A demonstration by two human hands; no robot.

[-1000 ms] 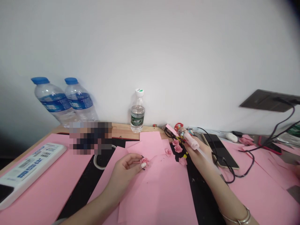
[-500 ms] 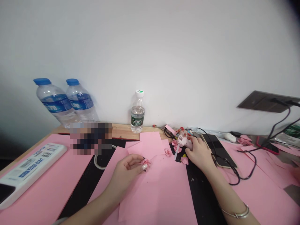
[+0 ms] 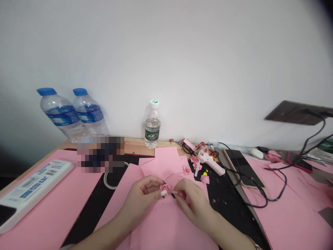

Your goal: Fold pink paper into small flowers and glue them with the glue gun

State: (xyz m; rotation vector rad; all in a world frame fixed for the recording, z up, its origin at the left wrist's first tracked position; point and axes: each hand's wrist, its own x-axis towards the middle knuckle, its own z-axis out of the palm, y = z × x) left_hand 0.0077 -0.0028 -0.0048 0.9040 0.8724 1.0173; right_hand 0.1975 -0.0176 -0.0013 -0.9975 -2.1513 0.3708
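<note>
The right hand [image 3: 194, 205] had set down the glue gun [image 3: 208, 161] and come in half-curled beside the paper rose [image 3: 165, 188]. The left hand [image 3: 142, 199] pinched the rose.

Two blue-capped water bottles [image 3: 61, 114] stand near a smaller green-labelled bottle [image 3: 152, 133]; a power strip [image 3: 33, 191] lies left, a phone [image 3: 243, 168] and cables [image 3: 286, 182] right.
</note>
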